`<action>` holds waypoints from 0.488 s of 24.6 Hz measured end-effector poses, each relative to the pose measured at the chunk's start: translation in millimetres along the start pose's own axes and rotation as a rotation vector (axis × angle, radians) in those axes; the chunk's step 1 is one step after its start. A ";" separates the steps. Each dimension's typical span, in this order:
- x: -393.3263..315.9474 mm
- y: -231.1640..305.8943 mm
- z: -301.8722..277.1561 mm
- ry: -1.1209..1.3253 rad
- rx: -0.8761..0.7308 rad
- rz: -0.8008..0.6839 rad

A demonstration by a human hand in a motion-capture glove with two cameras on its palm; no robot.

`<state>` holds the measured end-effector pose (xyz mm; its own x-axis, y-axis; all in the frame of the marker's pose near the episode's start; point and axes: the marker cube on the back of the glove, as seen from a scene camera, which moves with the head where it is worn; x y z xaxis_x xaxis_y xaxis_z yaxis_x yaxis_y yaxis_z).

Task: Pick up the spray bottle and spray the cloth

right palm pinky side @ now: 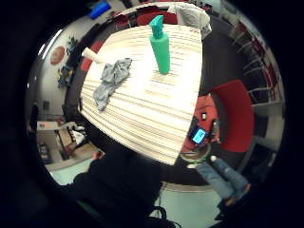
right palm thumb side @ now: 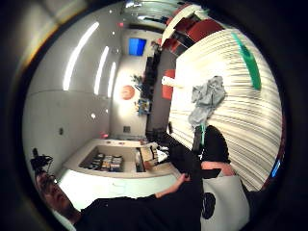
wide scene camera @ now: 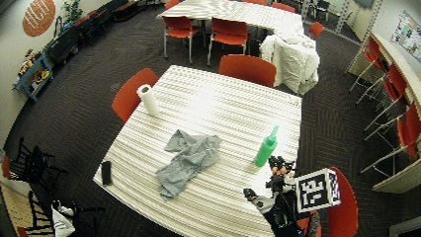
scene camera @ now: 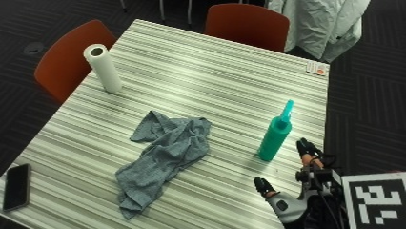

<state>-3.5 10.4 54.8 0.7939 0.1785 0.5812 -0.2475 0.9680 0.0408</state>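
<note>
Gloved right hand [scene camera: 298, 186]: mine, at the tabletop [scene camera: 209, 71] edge, fingers spread, holding nothing. Spray bottle [scene camera: 277, 134], one: teal, upright, just beyond my fingertips; likely rigid, smooth plastic, light; best gripped round the body below the trigger. Cloth [scene camera: 164, 155], one: grey, crumpled, soft, well apart from the bottle. Paper roll [scene camera: 103, 68], one. Phone [scene camera: 15, 186], one.
</note>
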 end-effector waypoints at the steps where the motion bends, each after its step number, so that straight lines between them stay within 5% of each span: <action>1: 4.5 0.6 3.2 -0.054 0.028 0.021; 12: 20.7 7.5 51.0 -0.814 0.254 0.333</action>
<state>-17.3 12.4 108.6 0.0467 0.1692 0.9845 -0.5851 0.8035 -0.1104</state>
